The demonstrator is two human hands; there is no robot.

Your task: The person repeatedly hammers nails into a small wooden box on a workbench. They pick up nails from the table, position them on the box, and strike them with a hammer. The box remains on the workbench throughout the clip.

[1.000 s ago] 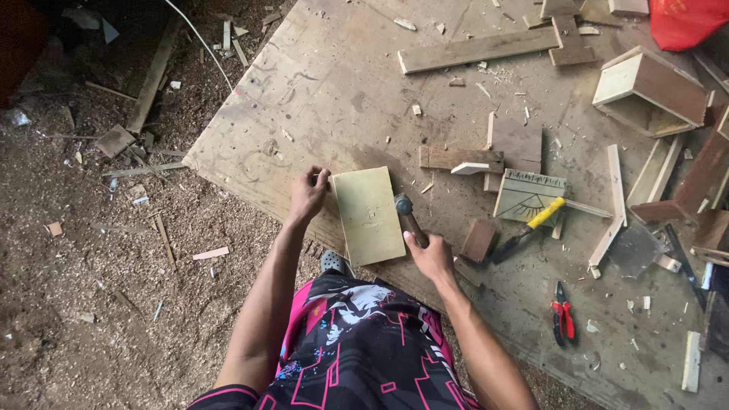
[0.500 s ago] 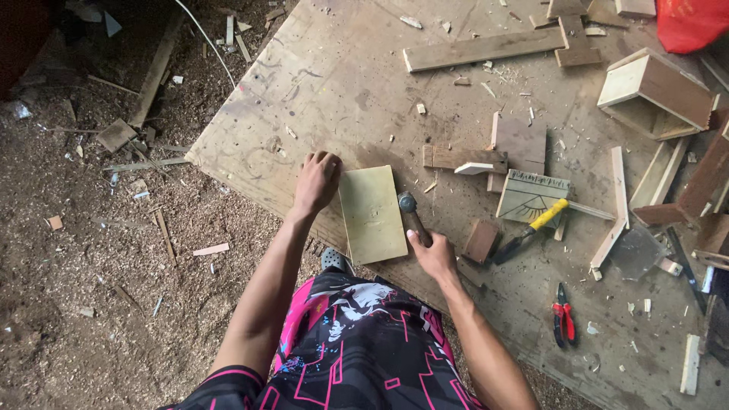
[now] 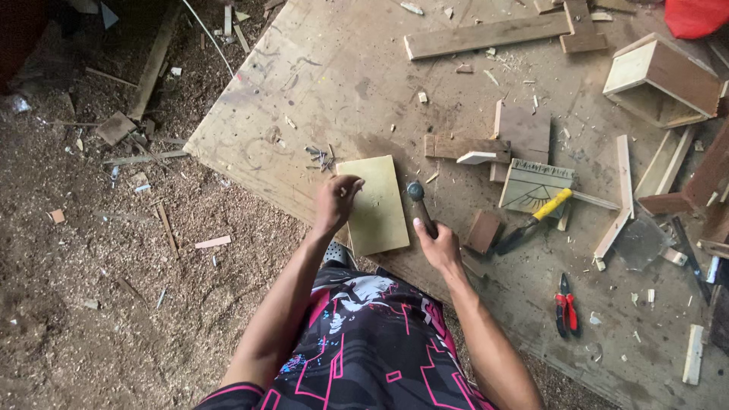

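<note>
Head view: left hand (image 3: 335, 200) pinches something small, likely a nail, on the panel (image 3: 374, 205) at the board's (image 3: 319, 83) near edge; right hand (image 3: 439, 244) grips the hammer (image 3: 420, 205). Keep the nail upright; tap lightly first.

1. The person wears a black short-sleeved shirt (image 3: 372, 342) with pink angular lines.
2. A white printed drawing sits on the chest part.
3. Small blue marks show near the sleeve.
4. Both forearms are bare; the left hand (image 3: 334, 203) and right hand (image 3: 440, 247) wear no gloves.
</note>
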